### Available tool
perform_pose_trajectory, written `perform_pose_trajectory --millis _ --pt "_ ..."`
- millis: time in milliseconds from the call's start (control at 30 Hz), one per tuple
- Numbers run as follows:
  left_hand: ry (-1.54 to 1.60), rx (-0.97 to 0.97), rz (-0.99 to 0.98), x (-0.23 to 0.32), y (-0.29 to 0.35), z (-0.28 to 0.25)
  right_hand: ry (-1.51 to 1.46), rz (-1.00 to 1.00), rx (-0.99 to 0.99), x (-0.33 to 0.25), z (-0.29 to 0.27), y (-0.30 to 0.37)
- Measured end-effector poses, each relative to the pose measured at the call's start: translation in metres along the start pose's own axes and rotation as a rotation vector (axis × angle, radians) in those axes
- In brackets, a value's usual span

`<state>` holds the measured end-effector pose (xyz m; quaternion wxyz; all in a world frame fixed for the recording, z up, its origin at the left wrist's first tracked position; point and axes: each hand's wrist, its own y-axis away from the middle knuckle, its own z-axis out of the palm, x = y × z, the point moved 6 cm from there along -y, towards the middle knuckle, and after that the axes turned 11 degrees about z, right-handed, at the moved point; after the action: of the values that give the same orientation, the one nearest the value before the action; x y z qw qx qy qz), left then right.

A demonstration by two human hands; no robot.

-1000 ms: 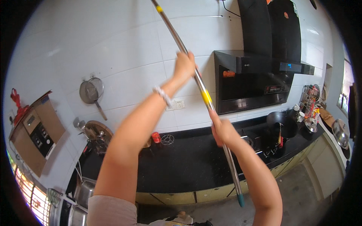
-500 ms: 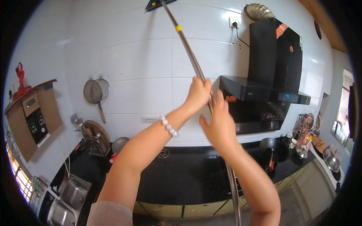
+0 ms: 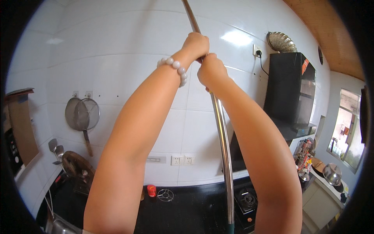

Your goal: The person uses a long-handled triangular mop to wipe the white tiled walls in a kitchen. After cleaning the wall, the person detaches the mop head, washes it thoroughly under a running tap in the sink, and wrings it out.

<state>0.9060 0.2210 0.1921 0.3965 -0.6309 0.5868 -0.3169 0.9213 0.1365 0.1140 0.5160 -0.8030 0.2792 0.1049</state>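
Red container (image 3: 151,190), wire trivet (image 3: 165,195) on black countertop (image 3: 179,216)

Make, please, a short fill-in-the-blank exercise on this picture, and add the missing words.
1. The left hand grips the pole ____ than the right hand.
2. The bracelet circles the ____ wrist.
3. ____ strainers hang on the wall.
4. The small can on the counter is coloured ____.

Missing words: higher; left; two; red.
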Motion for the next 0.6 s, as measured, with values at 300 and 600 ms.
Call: perform_pose_trajectory --millis 300,600 --pt "-0.284 -0.060 0.106 -0.033 -0.015 -0.026 -0.037 0.062 -0.068 -0.049 0.020 -0.010" --pt "0.652 0.144 -0.325 0.058 0.088 0.040 0.064 0.077 -0.020 0.060 -0.019 0.089"
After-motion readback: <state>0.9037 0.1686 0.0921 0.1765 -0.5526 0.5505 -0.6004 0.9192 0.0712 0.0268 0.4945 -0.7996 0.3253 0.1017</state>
